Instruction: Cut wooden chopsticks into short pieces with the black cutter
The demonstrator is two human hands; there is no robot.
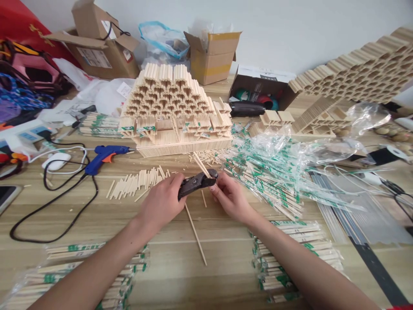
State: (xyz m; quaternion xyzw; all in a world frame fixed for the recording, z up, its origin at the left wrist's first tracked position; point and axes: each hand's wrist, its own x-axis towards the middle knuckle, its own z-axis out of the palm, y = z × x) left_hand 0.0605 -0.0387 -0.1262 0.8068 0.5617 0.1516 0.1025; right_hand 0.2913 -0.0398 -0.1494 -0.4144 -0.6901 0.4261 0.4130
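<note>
My left hand [163, 198] is closed around dark cutting pliers [195, 184], whose jaws point right. A pair of thin wooden chopsticks [200, 163] slants across the jaws. Pinched at the jaws, the fingers of my right hand [232, 198] hold the chopsticks' near end, which is partly hidden. One loose chopstick [196, 234] lies on the table below the pliers. To the left is a row of short cut sticks [137, 183]. Small stick pieces [209, 157] are scattered beyond my hands, in front of a stacked wooden stick model [183, 146].
A blue glue gun [105, 157] with a black cable lies at left. Wrapped chopsticks [290, 247] lie under my right forearm, others [48, 275] under my left. Torn wrappers [274, 176] pile at right, near a second stick structure [355, 69]. Cardboard boxes [213, 56] stand behind.
</note>
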